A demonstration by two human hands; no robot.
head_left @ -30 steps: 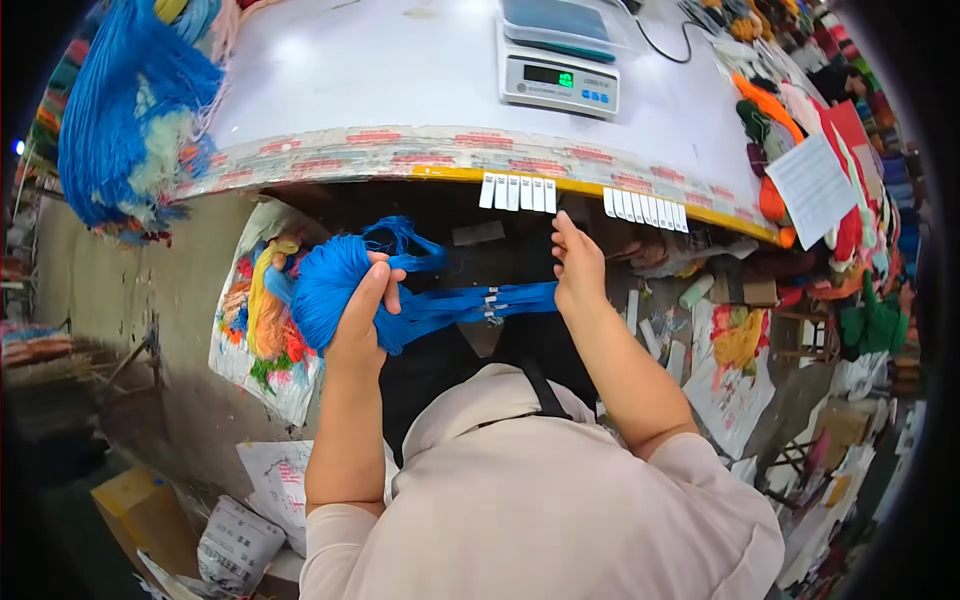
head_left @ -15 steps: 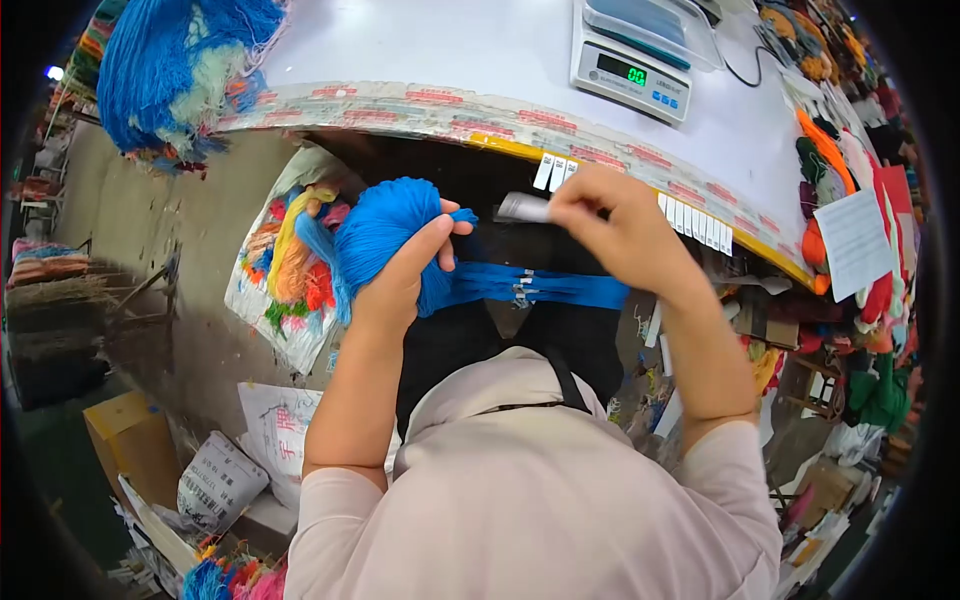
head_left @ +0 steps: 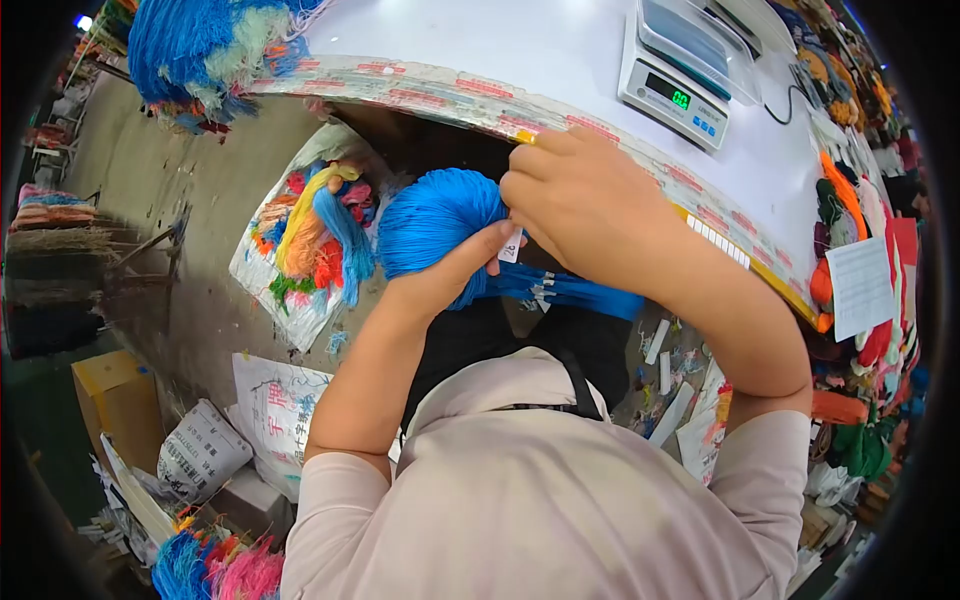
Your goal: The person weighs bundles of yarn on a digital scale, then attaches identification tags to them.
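My left hand [head_left: 452,268] is closed around a thick rounded bundle of blue thread [head_left: 432,220], its thumb pressed at the right end. A small white paper label [head_left: 511,246] with printed digits hangs at that end, by the left thumb. My right hand [head_left: 575,200] meets the bundle there, fingers curled in a pinch on the label; its fingertips are partly hidden. Over my lap lie more blue thread hanks [head_left: 575,298] with white bands around them.
A row of white labels [head_left: 715,240] is stuck along the edge of the white table [head_left: 480,40]. A digital scale [head_left: 675,95] stands on it. Mixed coloured thread lies on a white sack [head_left: 300,325] on the floor. A blue thread pile [head_left: 185,60] hangs over the table's left corner.
My right hand has carried the white label from the table edge left to the end of the blue bundle. The view has shifted, and table and scale sit further right.
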